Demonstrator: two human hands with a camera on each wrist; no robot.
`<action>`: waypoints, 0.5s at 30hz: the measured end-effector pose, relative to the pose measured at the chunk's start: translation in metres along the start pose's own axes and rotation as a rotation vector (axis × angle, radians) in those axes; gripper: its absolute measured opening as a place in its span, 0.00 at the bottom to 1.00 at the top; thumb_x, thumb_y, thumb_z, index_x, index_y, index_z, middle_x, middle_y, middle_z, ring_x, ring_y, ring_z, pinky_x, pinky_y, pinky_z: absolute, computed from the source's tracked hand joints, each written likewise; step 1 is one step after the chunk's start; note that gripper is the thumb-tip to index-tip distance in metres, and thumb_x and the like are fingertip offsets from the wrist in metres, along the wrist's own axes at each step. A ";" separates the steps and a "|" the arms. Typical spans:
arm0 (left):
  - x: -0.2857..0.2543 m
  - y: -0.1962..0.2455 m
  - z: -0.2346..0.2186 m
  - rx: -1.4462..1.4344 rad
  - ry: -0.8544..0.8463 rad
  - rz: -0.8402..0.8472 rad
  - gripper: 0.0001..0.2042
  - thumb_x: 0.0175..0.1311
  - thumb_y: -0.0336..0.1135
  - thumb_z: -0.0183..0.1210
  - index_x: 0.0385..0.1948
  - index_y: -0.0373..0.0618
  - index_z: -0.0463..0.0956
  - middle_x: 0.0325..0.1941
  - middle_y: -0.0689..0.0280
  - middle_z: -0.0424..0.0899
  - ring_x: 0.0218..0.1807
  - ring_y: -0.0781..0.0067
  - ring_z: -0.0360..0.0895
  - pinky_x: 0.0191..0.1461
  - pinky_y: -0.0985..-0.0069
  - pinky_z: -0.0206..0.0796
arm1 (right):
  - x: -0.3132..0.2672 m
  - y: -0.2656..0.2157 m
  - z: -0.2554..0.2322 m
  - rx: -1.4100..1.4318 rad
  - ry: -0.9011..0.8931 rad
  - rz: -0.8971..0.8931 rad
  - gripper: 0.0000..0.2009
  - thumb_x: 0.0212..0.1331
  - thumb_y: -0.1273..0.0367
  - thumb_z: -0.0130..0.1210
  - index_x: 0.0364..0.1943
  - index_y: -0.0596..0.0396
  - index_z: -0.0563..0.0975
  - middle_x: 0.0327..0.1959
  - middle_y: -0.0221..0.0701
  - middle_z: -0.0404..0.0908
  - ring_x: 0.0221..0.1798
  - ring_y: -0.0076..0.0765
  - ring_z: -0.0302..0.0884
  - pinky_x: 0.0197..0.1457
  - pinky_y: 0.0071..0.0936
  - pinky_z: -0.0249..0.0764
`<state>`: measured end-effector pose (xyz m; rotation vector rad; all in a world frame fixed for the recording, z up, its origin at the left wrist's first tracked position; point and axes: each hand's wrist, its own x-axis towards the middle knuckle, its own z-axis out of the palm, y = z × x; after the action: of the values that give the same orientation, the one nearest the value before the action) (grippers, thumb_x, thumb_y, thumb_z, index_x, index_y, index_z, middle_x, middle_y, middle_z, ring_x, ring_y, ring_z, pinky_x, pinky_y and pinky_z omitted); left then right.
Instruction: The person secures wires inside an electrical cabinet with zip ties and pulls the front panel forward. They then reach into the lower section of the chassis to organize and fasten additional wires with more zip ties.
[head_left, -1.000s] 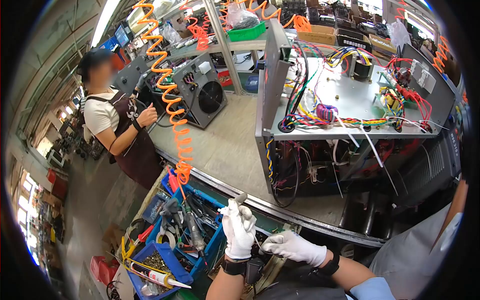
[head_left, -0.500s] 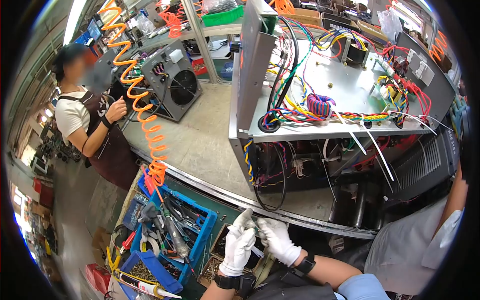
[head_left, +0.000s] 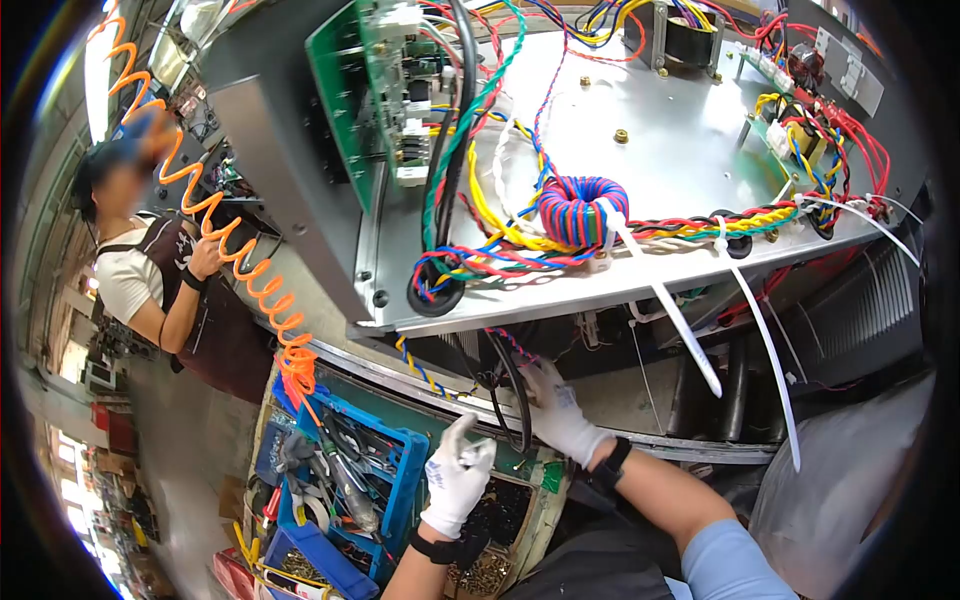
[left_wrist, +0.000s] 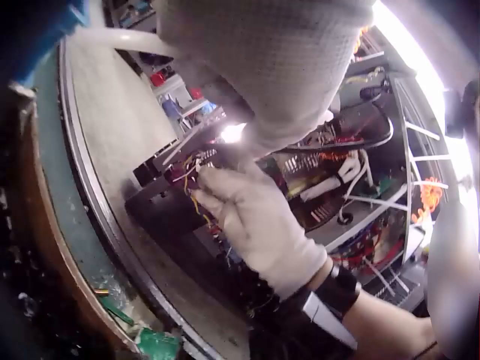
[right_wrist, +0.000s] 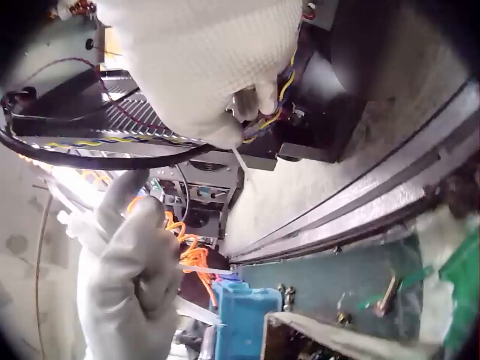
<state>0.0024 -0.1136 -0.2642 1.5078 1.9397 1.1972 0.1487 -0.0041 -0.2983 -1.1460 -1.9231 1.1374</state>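
Note:
My left hand (head_left: pixel 460 478), in a white glove, is raised over the parts trays with its fingers curled. White cable ties (left_wrist: pixel 124 39) stick out of its grip in the left wrist view. My gloved right hand (head_left: pixel 562 415) reaches under the front edge of the metal chassis (head_left: pixel 690 262), beside a hanging black cable (head_left: pixel 523 405). In the right wrist view, a thin white cable tie (right_wrist: pixel 241 162) comes out between its thumb and fingers. The blue and yellow twisted wires (right_wrist: pixel 286 88) run right by these fingers, which hide part of them.
A ring coil (head_left: pixel 583 210) and bundled wires sit on the chassis, and long cable tie tails (head_left: pixel 665 315) hang over its edge. A blue toolbox (head_left: pixel 405 480) stands at the lower left. An orange coiled hose (head_left: pixel 262 285) hangs before another person (head_left: pixel 150 260).
My hands, close together before, have parted. The right has gone forward to the wires under the chassis; the left stays back over the trays. The chassis now looks nearer.

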 end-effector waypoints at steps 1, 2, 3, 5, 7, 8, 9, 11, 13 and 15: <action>0.005 -0.004 0.003 0.011 -0.002 -0.001 0.20 0.54 0.31 0.61 0.51 0.42 0.73 0.24 0.65 0.78 0.22 0.71 0.74 0.27 0.75 0.67 | 0.011 0.003 0.000 -0.120 -0.096 0.000 0.24 0.58 0.65 0.53 0.58 0.60 0.67 0.58 0.49 0.68 0.61 0.52 0.67 0.66 0.35 0.63; 0.009 -0.009 0.005 0.125 -0.092 0.041 0.21 0.53 0.30 0.60 0.52 0.44 0.73 0.25 0.62 0.79 0.25 0.67 0.76 0.29 0.73 0.68 | 0.025 0.020 0.011 -0.291 -0.160 -0.102 0.25 0.57 0.64 0.54 0.59 0.59 0.67 0.61 0.49 0.66 0.63 0.53 0.65 0.69 0.34 0.61; 0.014 -0.010 0.007 0.239 -0.183 0.081 0.23 0.51 0.29 0.60 0.53 0.46 0.73 0.26 0.59 0.80 0.27 0.62 0.78 0.30 0.71 0.69 | 0.035 0.012 0.007 -0.126 -0.169 -0.122 0.25 0.56 0.62 0.54 0.58 0.58 0.69 0.62 0.48 0.65 0.64 0.53 0.65 0.68 0.36 0.62; 0.030 0.006 0.006 0.259 -0.161 0.211 0.22 0.50 0.29 0.59 0.51 0.50 0.75 0.24 0.59 0.79 0.26 0.58 0.78 0.29 0.70 0.70 | 0.049 0.008 0.001 -0.325 -0.414 -0.086 0.23 0.58 0.61 0.52 0.57 0.55 0.71 0.63 0.45 0.65 0.63 0.51 0.65 0.67 0.37 0.62; 0.042 0.006 0.007 0.462 -0.201 0.347 0.19 0.51 0.31 0.59 0.48 0.52 0.77 0.24 0.60 0.80 0.24 0.59 0.78 0.28 0.68 0.70 | 0.042 0.018 0.011 -0.328 -0.236 -0.166 0.20 0.58 0.61 0.51 0.54 0.50 0.74 0.60 0.42 0.70 0.62 0.51 0.66 0.66 0.38 0.63; 0.049 0.012 0.009 0.460 -0.114 0.392 0.17 0.51 0.31 0.59 0.46 0.53 0.79 0.23 0.61 0.80 0.24 0.59 0.79 0.27 0.67 0.70 | 0.041 0.028 0.017 -0.331 -0.225 -0.200 0.19 0.58 0.61 0.52 0.53 0.50 0.74 0.59 0.41 0.71 0.61 0.50 0.68 0.65 0.37 0.65; 0.053 0.014 0.008 0.534 -0.127 0.310 0.17 0.51 0.32 0.60 0.46 0.52 0.80 0.26 0.61 0.82 0.26 0.60 0.80 0.29 0.68 0.71 | 0.042 0.027 0.017 -0.334 -0.213 -0.233 0.19 0.58 0.60 0.52 0.52 0.49 0.75 0.57 0.41 0.73 0.59 0.49 0.69 0.63 0.37 0.66; 0.067 0.020 0.009 0.475 -0.096 0.250 0.17 0.50 0.33 0.61 0.45 0.52 0.80 0.29 0.61 0.83 0.28 0.58 0.80 0.30 0.68 0.72 | 0.040 0.033 0.025 -0.286 -0.200 -0.194 0.18 0.57 0.59 0.52 0.50 0.49 0.76 0.55 0.40 0.75 0.57 0.48 0.71 0.61 0.38 0.68; 0.070 0.015 0.009 0.535 -0.063 0.359 0.18 0.49 0.32 0.61 0.46 0.51 0.79 0.31 0.61 0.83 0.29 0.57 0.80 0.31 0.68 0.72 | 0.040 0.040 0.032 -0.240 -0.195 -0.151 0.17 0.57 0.58 0.52 0.48 0.49 0.77 0.52 0.40 0.77 0.55 0.47 0.72 0.58 0.39 0.69; 0.068 0.018 0.008 0.427 -0.036 0.308 0.19 0.49 0.32 0.61 0.47 0.51 0.79 0.29 0.60 0.83 0.29 0.56 0.80 0.31 0.68 0.72 | 0.041 0.043 0.040 -0.264 -0.134 -0.212 0.16 0.57 0.57 0.51 0.44 0.50 0.78 0.46 0.40 0.79 0.52 0.46 0.74 0.54 0.40 0.71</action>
<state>-0.0037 -0.0469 -0.2416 2.0903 2.0843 0.8911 0.1139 0.0293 -0.3505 -0.9880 -2.2908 0.8842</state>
